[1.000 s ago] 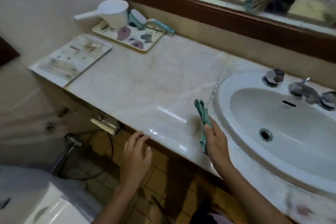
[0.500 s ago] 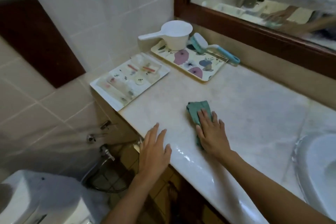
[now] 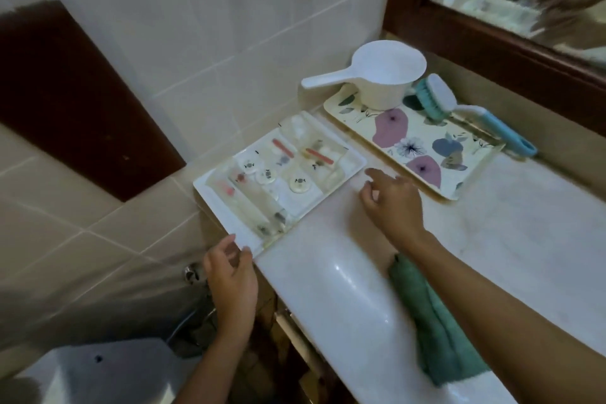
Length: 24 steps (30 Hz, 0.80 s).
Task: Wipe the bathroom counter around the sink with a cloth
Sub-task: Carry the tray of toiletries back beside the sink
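The cloth point(image 3: 436, 331) lies crumpled on the counter point(image 3: 524, 239) at 5 o'clock in our view, near the front edge and partly under the right forearm. Neither hand is on it. We judge it is parked there to free both hands for another job.

That job looks like shifting the white tray point(image 3: 224, 211) at 10 o'clock from the cloth. It sits at the counter's far left end with its near corner hanging over the edge, and it is full of small toiletries point(image 3: 298, 188). The stone under it cannot be wiped while it stays put.

Our left hand point(image 3: 231, 279) is off the counter, at the overhanging corner, with thumb and fingers curled about it. Whether the pinch is closed we cannot tell — the frame is blurred there. Our right hand point(image 3: 393, 207) hovers just beside the tray's opposite corner at 3 o'clock from it, fingers loose and spread, holding nothing. Taking two opposite corners would make sense, since a one-handed lift would tip the loose contents.

At 1 o'clock a floral tray point(image 3: 442, 170) carries a white ladle point(image 3: 387, 75) and a brush point(image 3: 439, 98), and it too covers counter we have yet to wipe. The sink is out of view — off to the right, we suppose.
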Each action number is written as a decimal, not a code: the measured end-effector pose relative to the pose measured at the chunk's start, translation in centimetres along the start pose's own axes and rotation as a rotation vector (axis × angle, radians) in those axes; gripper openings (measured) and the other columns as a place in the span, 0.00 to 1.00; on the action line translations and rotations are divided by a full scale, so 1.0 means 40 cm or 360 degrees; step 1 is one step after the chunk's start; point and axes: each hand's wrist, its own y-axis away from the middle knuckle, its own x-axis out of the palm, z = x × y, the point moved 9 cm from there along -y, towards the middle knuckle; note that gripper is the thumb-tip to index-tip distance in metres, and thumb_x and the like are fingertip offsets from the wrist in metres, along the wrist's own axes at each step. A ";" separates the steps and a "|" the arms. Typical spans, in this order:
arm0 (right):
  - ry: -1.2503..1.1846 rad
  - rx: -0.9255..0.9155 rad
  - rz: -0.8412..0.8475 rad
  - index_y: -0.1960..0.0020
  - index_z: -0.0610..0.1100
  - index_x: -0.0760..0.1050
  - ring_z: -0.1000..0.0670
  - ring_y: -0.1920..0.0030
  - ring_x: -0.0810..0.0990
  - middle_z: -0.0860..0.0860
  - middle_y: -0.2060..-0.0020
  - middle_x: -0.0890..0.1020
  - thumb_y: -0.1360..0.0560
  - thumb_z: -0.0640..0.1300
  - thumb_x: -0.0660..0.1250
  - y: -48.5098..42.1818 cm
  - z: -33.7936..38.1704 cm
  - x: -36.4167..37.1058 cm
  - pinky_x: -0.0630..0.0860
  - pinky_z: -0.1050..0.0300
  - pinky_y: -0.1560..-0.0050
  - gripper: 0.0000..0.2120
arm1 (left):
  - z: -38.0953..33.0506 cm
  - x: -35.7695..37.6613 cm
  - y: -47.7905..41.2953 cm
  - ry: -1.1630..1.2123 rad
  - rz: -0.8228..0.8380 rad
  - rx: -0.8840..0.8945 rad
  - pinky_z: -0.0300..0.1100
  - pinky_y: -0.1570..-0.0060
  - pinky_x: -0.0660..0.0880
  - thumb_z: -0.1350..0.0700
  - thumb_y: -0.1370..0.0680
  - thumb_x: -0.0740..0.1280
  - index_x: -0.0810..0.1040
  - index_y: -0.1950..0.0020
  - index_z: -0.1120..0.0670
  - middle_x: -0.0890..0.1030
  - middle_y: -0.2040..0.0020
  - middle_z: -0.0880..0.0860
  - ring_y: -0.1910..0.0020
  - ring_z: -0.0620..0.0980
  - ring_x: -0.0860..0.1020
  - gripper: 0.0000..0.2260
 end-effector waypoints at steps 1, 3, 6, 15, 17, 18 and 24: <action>-0.0010 0.0009 -0.0028 0.52 0.37 0.82 0.41 0.75 0.77 0.42 0.74 0.80 0.30 0.39 0.63 -0.043 0.011 0.015 0.78 0.51 0.64 0.12 | 0.005 -0.002 -0.034 0.0101 -0.0037 -0.0088 0.50 0.46 0.77 0.57 0.20 0.64 0.72 0.39 0.47 0.73 0.39 0.50 0.47 0.48 0.78 0.11; -0.0014 0.0049 -0.0042 0.54 0.38 0.81 0.41 0.76 0.76 0.43 0.75 0.79 0.30 0.40 0.62 -0.123 0.027 0.048 0.75 0.53 0.70 0.11 | 0.006 0.000 -0.093 0.0302 -0.0084 -0.0208 0.49 0.49 0.78 0.58 0.20 0.64 0.71 0.39 0.48 0.77 0.43 0.50 0.48 0.49 0.79 0.12; 0.0129 0.0148 0.0040 0.48 0.39 0.79 0.39 0.62 0.78 0.42 0.65 0.82 0.28 0.43 0.60 -0.215 0.046 0.115 0.75 0.48 0.63 0.14 | 0.006 0.019 -0.158 0.0448 -0.0064 -0.0337 0.50 0.48 0.78 0.59 0.21 0.64 0.70 0.38 0.46 0.79 0.45 0.48 0.48 0.50 0.80 0.14; 0.0121 0.0513 0.0531 0.39 0.40 0.70 0.42 0.39 0.67 0.43 0.40 0.72 0.23 0.50 0.59 -0.256 0.045 0.309 0.67 0.45 0.45 0.17 | 0.022 0.057 -0.224 0.0557 0.0021 -0.0469 0.49 0.52 0.79 0.63 0.23 0.64 0.71 0.33 0.53 0.81 0.45 0.54 0.50 0.52 0.81 0.18; 0.0083 0.0607 0.0534 0.38 0.41 0.70 0.42 0.38 0.66 0.44 0.39 0.70 0.23 0.50 0.59 -0.247 0.040 0.302 0.67 0.44 0.42 0.18 | 0.030 0.061 -0.231 0.0556 0.0046 -0.0486 0.53 0.49 0.80 0.63 0.24 0.66 0.72 0.34 0.52 0.81 0.45 0.54 0.50 0.53 0.82 0.19; 0.0058 0.0653 0.0563 0.37 0.42 0.70 0.42 0.37 0.65 0.44 0.38 0.70 0.23 0.50 0.60 -0.239 0.037 0.297 0.67 0.44 0.41 0.18 | 0.032 0.062 -0.232 0.0545 0.0069 -0.0491 0.55 0.48 0.80 0.63 0.25 0.67 0.72 0.34 0.51 0.81 0.44 0.54 0.49 0.53 0.82 0.20; -0.0163 0.0894 0.0548 0.36 0.42 0.69 0.41 0.40 0.65 0.46 0.43 0.68 0.24 0.50 0.62 -0.105 -0.027 0.216 0.60 0.54 0.47 0.19 | 0.025 0.060 -0.219 0.0367 0.0300 -0.0453 0.58 0.44 0.78 0.57 0.27 0.69 0.66 0.29 0.45 0.74 0.37 0.53 0.43 0.54 0.78 0.28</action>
